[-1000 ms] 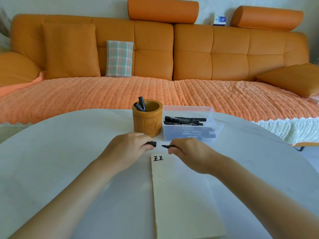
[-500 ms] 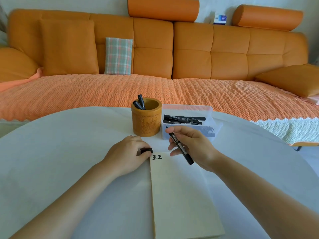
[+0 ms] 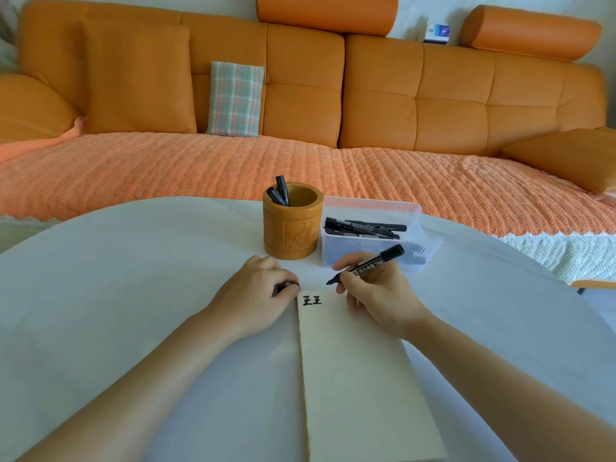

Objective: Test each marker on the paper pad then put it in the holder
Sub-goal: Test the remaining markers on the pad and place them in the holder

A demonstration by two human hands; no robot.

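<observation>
Head view: the right hand point(image 3: 380, 291) gripped a marker point(image 3: 373, 262), tip just over the pad's point(image 3: 360, 378) top edge. The left hand point(image 3: 253, 295) pinched a black cap point(image 3: 290, 286) beside that edge. The holder point(image 3: 293, 228) stood near the table's point(image 3: 133, 261) far edge.

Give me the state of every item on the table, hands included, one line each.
Right hand: grips the marker like a pen.
Marker: uncapped, tip pointing down near the paper pad's top edge.
Left hand: pinches the cap.
Cap: off the marker.
Holder: upright, two markers standing in it.
Clear bin: open, capped markers lying inside.
Paper pad: flat, two black marks at its top.
</observation>
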